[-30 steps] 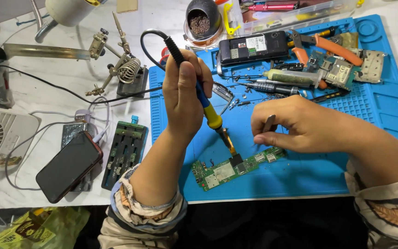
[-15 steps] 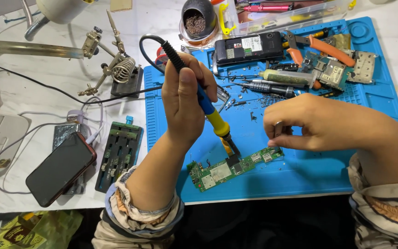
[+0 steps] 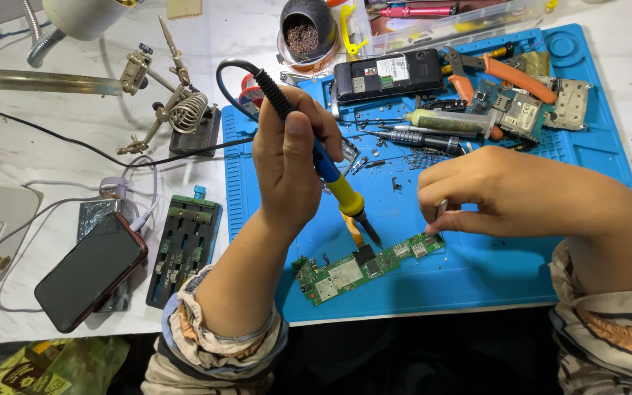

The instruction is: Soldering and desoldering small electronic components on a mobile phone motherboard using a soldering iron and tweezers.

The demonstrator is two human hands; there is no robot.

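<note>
The soldering iron [image 3: 330,179] is gripped in the left hand [image 3: 290,157], tip at the circuit board [image 3: 363,265] lying at 6 o'clock on the blue mat [image 3: 491,271]. The board's 3 o'clock end is pinned by the right hand [image 3: 491,192], fingers pinched narrow. The tip is best kept steady and contact brief.

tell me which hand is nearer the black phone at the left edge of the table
Left. The left hand holds the soldering iron over the mat, just right of the phone. The right hand is farther right, at the circuit board.
</note>
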